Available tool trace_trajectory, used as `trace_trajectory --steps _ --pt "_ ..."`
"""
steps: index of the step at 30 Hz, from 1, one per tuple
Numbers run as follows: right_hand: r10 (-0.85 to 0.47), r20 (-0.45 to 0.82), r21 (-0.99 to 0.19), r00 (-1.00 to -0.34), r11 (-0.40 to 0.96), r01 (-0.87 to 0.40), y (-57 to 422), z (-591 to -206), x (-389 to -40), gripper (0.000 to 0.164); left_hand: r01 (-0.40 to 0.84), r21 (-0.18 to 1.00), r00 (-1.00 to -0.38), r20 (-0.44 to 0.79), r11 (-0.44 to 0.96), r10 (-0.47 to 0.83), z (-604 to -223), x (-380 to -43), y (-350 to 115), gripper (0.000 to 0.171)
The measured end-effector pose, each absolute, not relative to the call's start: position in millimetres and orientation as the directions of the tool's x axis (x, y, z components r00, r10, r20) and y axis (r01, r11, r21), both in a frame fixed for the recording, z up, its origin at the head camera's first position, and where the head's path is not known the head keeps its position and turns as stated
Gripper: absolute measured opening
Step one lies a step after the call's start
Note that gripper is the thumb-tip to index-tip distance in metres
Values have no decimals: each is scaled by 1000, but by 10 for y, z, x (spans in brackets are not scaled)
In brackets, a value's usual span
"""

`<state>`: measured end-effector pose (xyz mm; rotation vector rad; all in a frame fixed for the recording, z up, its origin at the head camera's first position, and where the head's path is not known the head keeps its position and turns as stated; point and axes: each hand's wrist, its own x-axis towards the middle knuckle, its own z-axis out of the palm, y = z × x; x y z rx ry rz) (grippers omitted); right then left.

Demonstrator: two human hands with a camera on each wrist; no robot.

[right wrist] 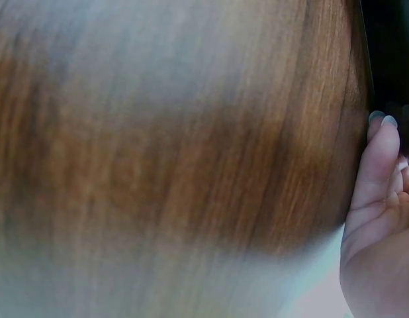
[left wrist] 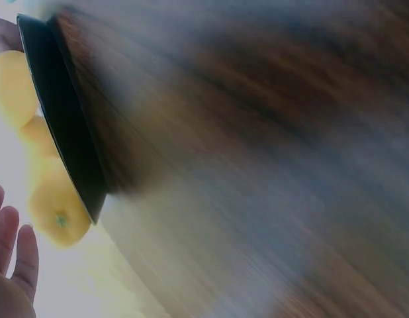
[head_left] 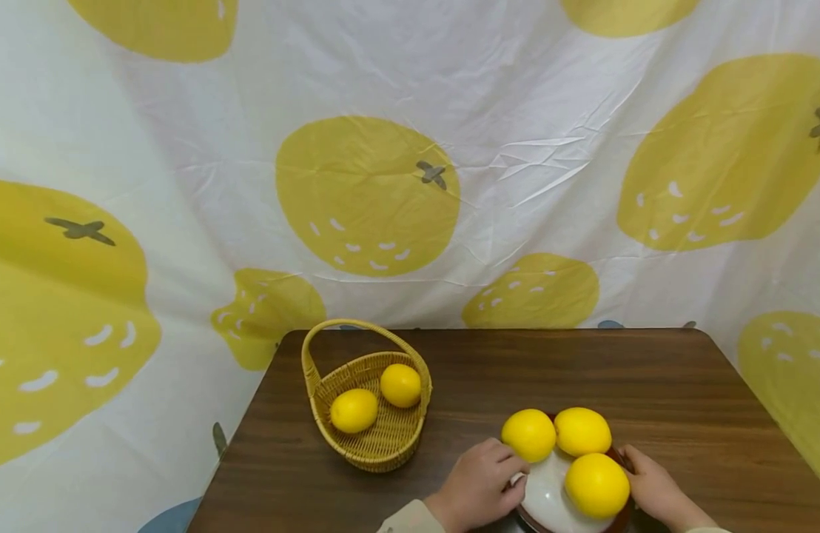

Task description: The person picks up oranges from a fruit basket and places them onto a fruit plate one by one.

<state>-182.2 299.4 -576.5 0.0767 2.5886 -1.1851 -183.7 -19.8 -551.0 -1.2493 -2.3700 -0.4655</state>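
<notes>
A shallow dish (head_left: 546, 492), white inside with a red-brown rim and a dark underside, stands at the table's front right. Three lemons (head_left: 597, 485) lie in it. Beside its left edge is my left hand (head_left: 479, 485); the left wrist view shows these fingers (left wrist: 26, 262) loosely bent and apart from the dish's dark side (left wrist: 65, 119). My right hand (head_left: 656, 485) grips the dish's right edge. In the right wrist view its thumb and a finger (right wrist: 376, 172) meet a dark brown part at the edge, whose shape is partly cut off.
A wicker basket (head_left: 377, 451) with a tall handle stands on the table's left, holding two lemons (head_left: 354, 411). The dark wooden table (head_left: 516, 370) reaches back to a white cloth (head_left: 516, 74) printed with large lemons.
</notes>
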Motion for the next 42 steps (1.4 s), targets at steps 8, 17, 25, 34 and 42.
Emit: trace_trajectory --steps 8,17,25,34,42 --pt "-58 -302 -749 -952 632 199 2994 -5758 -1826 32 811 136 -556 483 570 676 -5473 -1915 -311 10" --pt "-59 -316 -756 -947 619 213 2991 -5741 -1819 32 779 94 -578 489 619 653 -5444 -1996 -466 11" --pt "-64 -312 -758 -948 618 208 2997 -5748 -1831 33 765 51 -562 538 642 628 -5452 -2064 -608 8" --pt "-61 -303 -760 -951 617 203 2995 -5755 -1824 32 733 57 -588 556 678 588 -5431 -2138 -702 5" --pt "-60 -292 -757 -955 625 192 2984 -5747 -1816 30 738 77 -585 570 671 577 -5402 -2152 -753 5"
